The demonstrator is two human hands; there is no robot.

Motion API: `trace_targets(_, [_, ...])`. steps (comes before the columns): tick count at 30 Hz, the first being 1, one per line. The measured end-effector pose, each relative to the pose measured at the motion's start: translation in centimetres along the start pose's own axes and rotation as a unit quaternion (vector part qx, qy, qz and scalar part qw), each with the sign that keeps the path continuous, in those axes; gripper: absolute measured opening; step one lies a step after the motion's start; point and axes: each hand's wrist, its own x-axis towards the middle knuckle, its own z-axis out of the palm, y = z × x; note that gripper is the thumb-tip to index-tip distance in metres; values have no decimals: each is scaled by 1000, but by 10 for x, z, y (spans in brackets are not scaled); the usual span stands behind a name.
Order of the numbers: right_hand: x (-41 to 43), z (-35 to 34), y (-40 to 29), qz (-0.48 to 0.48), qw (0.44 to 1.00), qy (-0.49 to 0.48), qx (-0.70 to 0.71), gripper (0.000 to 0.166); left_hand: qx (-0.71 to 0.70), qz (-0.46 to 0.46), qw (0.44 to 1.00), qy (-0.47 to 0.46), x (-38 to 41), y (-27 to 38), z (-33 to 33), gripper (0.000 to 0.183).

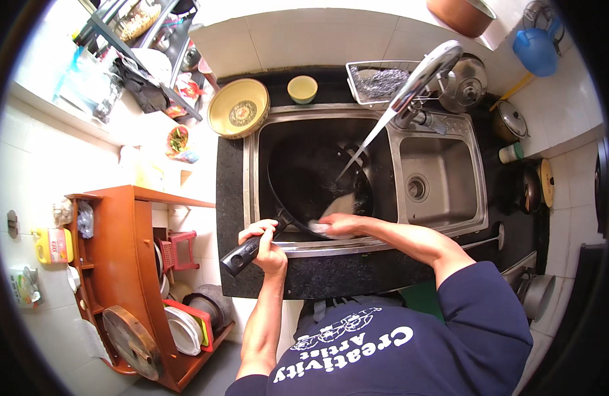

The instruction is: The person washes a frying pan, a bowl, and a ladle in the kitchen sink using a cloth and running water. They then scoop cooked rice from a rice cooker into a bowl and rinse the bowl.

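Note:
A black wok (304, 163) lies tilted in the larger basin of a steel double sink (252, 183). My left hand (263, 242) is closed around its black handle (241, 256), which reaches over the sink's front edge. My right hand (340, 226) is at the wok's near rim and holds a whitish cloth or pad (318, 227), mostly hidden by the fingers. From the chrome faucet (418, 74) a stream of water (366, 143) runs into the wok. A pale patch, perhaps foam or water, shows inside the wok beside my right hand.
Behind the sink stand a large yellow bowl (239, 109), a small yellow bowl (302, 89), a wire rack (383, 81) and a glass lid (465, 84). The smaller basin (438, 178) is at the right. A ladle (501, 236) lies right of the sink, near lidded pots. A wooden cabinet (116, 237) stands at left.

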Motion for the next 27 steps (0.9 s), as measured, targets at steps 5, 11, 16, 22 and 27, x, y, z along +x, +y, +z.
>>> trace_targets(5, [-19, -41, -66, -214, 787, 3, 578, 49, -16, 47, 996, -78, 20, 24, 53, 22])
trace_targets(11, [-63, -104, -53, -282, 760, 64, 582, 51, -20, 8, 989, -149, 52, 73, 160, 25])
trace_targets(16, [-119, -119, -16, -281, 744, 205, 571, 22, 79, -16, 949, -306, 63, 102, 201, 22])
trace_targets(22, [-160, -118, 18, -297, 707, 281, 577, 25, 16, -110, 844, -524, 89, 114, 204, 28])
trace_targets(27, [-195, -110, -2, -362, 737, 367, 437, 33, 24, -181, 756, -629, 100, 92, 225, 26])
